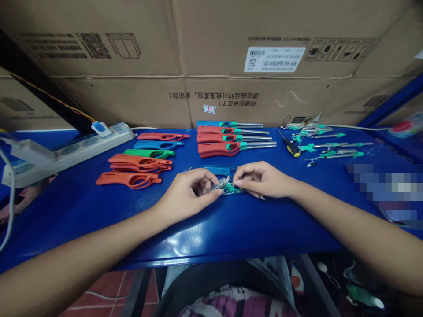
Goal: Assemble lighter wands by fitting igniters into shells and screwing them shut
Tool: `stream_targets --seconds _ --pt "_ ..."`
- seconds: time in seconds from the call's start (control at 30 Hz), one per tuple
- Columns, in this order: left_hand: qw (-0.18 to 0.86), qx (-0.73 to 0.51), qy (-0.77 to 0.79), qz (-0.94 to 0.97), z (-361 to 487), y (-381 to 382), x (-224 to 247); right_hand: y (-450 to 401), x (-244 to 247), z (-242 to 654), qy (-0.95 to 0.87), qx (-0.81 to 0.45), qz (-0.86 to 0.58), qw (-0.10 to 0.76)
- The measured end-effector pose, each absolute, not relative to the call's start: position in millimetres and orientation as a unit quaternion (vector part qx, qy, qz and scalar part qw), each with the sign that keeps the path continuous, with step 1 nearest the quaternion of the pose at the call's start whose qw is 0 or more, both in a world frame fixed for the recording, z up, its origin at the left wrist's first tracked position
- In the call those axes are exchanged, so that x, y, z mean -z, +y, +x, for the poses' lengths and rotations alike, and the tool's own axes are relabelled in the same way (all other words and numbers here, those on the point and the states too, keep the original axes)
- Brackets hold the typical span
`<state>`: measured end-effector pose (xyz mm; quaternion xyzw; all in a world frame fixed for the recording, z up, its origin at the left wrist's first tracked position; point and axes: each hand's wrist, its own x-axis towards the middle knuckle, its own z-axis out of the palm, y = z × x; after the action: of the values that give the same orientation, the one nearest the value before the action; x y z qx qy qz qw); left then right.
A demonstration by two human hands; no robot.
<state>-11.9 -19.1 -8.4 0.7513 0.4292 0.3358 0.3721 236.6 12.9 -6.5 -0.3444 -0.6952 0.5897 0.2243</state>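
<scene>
My left hand (185, 193) holds a clear lighter fuel tank (217, 185) between thumb and fingers, over the middle of the blue table. My right hand (266, 178) is closed in a pinch right beside it, at a green lighter part (228, 189); what its fingertips grip is too small to make out. Just behind both hands lies a blue lighter shell (216, 169), partly covered by them. Further back, several assembled long-nosed lighters (220, 149) lie in a stack of rows, metal tubes toward the right.
Loose handle shells (127, 178) in orange, green, blue and red lie at left, near a white power strip (71, 152). At right are a screwdriver (291, 147) and several green-and-metal lighter inner assemblies (342, 153). A cardboard wall (132, 101) bounds the table's back.
</scene>
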Motion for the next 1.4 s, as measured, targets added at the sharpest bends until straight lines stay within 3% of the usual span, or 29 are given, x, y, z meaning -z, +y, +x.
stream_targets --seconds 1.4 --pt "0.336 -0.344 0.415 0.772 -13.5 -18.2 10.3 13.6 7.0 237.8 -0.708 -0.573 -0.335 0.24"
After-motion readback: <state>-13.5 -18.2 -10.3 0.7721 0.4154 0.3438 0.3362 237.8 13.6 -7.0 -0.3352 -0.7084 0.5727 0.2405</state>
